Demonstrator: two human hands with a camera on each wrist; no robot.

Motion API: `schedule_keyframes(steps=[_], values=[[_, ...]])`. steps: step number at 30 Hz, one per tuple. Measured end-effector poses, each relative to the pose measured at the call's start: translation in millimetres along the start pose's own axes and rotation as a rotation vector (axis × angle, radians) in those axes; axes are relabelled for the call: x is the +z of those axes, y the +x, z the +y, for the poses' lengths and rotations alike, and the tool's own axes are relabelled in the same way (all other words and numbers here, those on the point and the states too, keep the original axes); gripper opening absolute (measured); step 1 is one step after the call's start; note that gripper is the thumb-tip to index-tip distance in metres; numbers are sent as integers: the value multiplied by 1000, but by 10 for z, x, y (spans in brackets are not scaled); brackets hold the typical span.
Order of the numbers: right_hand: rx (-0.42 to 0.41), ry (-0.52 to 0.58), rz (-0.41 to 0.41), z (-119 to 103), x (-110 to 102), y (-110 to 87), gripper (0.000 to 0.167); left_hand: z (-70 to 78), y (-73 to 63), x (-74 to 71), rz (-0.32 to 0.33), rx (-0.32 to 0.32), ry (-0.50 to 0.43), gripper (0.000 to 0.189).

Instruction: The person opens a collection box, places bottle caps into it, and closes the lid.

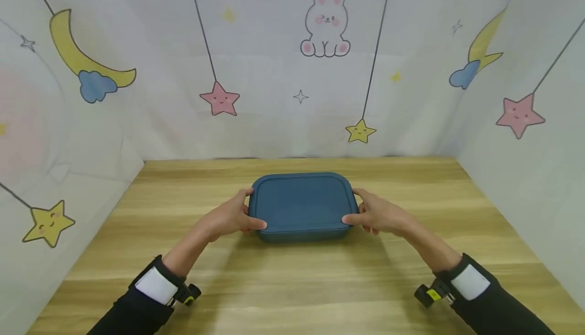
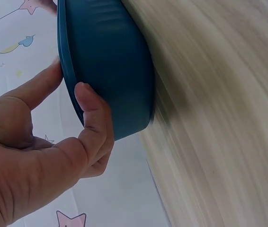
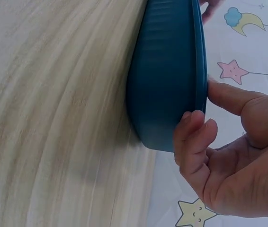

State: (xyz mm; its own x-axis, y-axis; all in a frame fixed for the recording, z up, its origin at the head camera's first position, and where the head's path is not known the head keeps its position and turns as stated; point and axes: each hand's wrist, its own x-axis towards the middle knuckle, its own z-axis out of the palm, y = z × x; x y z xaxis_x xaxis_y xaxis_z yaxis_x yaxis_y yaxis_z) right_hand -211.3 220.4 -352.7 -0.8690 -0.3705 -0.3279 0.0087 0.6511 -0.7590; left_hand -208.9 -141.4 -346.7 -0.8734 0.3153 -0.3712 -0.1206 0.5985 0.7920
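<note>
A blue lidded food container, rectangular with rounded corners, is in the middle of the head view, its flat lid facing up. My left hand grips its left end, the thumb on the lid's near corner and fingers around the side. At the opposite end my right hand grips it the same way, thumb over the near right corner. In the left wrist view, curled fingers press the container's side wall below the lid rim. The right wrist view shows matching fingers against the other end, close over the tabletop.
The wood-grain table extends around the container. A white cloth backdrop printed with stars, moons and a rabbit stands behind it and along both sides. Each wrist wears a strapped camera, such as the left one.
</note>
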Motion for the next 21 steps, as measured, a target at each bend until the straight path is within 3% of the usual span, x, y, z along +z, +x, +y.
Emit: schedule_keyframes(steps=[7, 13, 21], values=[[43, 46, 15, -54, -86, 98, 91, -37, 66, -113, -2, 14, -58, 97], [75, 89, 107, -77, -162, 252, 67, 16, 194, -198, 95, -20, -137, 81], [92, 113, 115, -80, -157, 383, 61, -8, 301, -201, 118, -18, -116, 63]])
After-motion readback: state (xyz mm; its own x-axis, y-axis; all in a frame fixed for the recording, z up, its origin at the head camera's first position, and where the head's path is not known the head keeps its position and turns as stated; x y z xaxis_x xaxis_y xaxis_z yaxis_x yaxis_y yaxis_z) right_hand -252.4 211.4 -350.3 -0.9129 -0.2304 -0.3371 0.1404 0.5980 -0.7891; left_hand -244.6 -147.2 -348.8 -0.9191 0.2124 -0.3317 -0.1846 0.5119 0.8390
